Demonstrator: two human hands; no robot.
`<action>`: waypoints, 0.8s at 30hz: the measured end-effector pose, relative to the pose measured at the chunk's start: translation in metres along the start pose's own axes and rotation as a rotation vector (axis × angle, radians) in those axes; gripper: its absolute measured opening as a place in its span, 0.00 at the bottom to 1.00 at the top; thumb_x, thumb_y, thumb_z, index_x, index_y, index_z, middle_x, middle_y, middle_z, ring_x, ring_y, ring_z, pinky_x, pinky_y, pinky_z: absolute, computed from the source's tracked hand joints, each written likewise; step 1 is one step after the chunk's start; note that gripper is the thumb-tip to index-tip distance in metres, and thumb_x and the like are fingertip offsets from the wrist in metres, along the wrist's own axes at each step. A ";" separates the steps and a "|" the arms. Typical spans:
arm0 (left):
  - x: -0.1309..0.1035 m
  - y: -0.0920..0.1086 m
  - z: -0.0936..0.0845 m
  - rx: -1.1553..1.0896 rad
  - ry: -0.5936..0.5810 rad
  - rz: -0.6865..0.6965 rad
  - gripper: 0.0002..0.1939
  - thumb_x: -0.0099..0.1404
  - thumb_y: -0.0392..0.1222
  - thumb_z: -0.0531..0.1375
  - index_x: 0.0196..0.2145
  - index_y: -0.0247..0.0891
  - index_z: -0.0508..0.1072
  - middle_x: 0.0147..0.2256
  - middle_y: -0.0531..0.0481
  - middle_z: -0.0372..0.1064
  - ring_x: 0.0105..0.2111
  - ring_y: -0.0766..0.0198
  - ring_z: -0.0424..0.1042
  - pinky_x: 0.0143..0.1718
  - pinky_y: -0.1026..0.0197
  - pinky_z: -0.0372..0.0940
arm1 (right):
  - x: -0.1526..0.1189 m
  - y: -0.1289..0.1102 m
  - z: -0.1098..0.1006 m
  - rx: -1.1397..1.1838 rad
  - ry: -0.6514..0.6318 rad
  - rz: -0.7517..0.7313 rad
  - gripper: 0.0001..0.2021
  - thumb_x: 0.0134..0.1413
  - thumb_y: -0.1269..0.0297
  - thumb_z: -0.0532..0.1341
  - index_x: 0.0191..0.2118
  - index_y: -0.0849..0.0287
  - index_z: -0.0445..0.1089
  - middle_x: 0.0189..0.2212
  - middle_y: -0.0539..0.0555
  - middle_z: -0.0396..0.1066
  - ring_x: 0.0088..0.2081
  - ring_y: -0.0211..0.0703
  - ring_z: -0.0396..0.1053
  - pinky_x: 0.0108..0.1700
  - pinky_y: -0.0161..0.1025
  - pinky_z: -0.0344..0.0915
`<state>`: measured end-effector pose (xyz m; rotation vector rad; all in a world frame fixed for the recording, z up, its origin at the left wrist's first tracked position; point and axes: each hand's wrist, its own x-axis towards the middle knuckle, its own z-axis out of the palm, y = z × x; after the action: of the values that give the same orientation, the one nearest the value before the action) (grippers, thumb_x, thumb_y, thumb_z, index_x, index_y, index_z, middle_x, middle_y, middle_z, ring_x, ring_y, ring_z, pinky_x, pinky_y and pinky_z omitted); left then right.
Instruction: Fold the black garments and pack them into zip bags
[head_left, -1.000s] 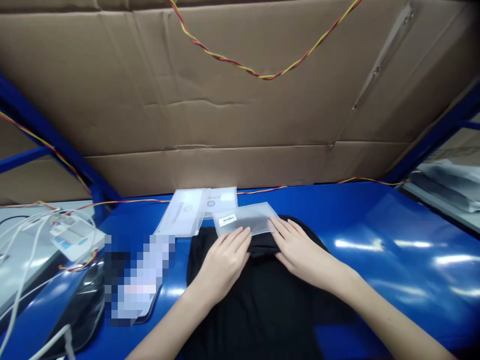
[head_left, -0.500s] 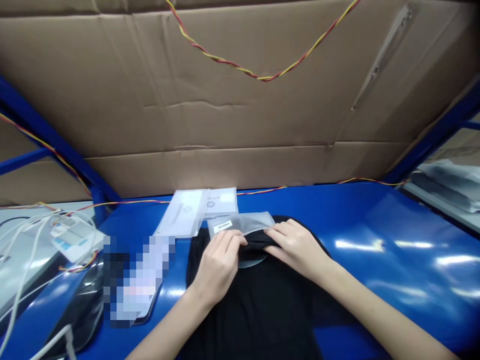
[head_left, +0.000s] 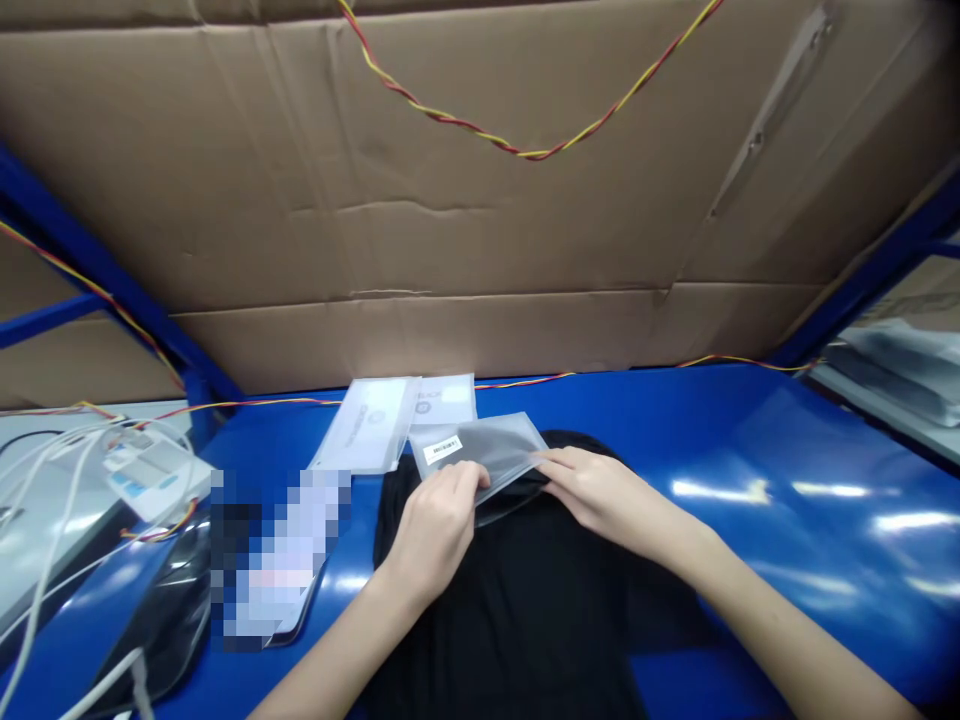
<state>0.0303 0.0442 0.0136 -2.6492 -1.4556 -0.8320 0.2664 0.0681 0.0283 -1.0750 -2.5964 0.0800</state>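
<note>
A black cloth garment (head_left: pixel 525 600) lies on the blue table in front of me. Over its far end is a translucent plastic bag (head_left: pixel 495 445) with a white barcode label (head_left: pixel 443 449) at its left. My left hand (head_left: pixel 446 515) is closed on the bag's near edge, fingers curled in. My right hand (head_left: pixel 592 495) pinches the bag's right corner between thumb and fingers. Some black cloth shows beneath the bag's edge between my hands. Whether either hand also grips cloth is hidden.
Two flat frosted packets (head_left: pixel 369 425) lie behind, to the left. A pixelated object (head_left: pixel 289 560), a black pouch (head_left: pixel 165 620) and white cables (head_left: pixel 56 540) are at the left. Cardboard (head_left: pixel 480 220) stands behind, with a twisted red-yellow wire (head_left: pixel 517 152) across it. Plastic-wrapped items (head_left: pixel 900 365) sit far right.
The bag's near edge has been drawn toward me and lies over more of the black cloth; its label is more visible. My right hand has shifted slightly and narrowed into a pinch.
</note>
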 end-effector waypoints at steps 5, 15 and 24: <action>0.000 0.001 -0.004 0.021 -0.009 0.041 0.13 0.64 0.25 0.45 0.37 0.39 0.62 0.31 0.51 0.68 0.31 0.63 0.69 0.33 0.61 0.65 | 0.003 -0.007 0.006 -0.125 0.086 0.020 0.08 0.62 0.72 0.52 0.36 0.59 0.67 0.33 0.56 0.71 0.35 0.47 0.70 0.37 0.42 0.67; -0.002 0.000 -0.001 0.003 -0.093 0.042 0.13 0.64 0.24 0.44 0.34 0.41 0.59 0.28 0.53 0.64 0.28 0.63 0.66 0.30 0.62 0.61 | 0.007 -0.007 0.018 0.148 0.187 0.161 0.11 0.51 0.78 0.52 0.37 0.55 0.53 0.31 0.50 0.61 0.31 0.42 0.63 0.33 0.37 0.60; 0.001 0.007 -0.005 0.031 -0.165 0.076 0.09 0.61 0.27 0.48 0.34 0.40 0.61 0.29 0.52 0.65 0.30 0.60 0.66 0.33 0.57 0.63 | 0.006 0.000 0.037 0.243 0.228 0.282 0.14 0.45 0.80 0.48 0.36 0.54 0.52 0.28 0.48 0.60 0.25 0.38 0.59 0.28 0.34 0.56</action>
<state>0.0341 0.0394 0.0199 -2.7885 -1.3757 -0.5925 0.2502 0.0749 -0.0050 -1.2682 -2.1567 0.3108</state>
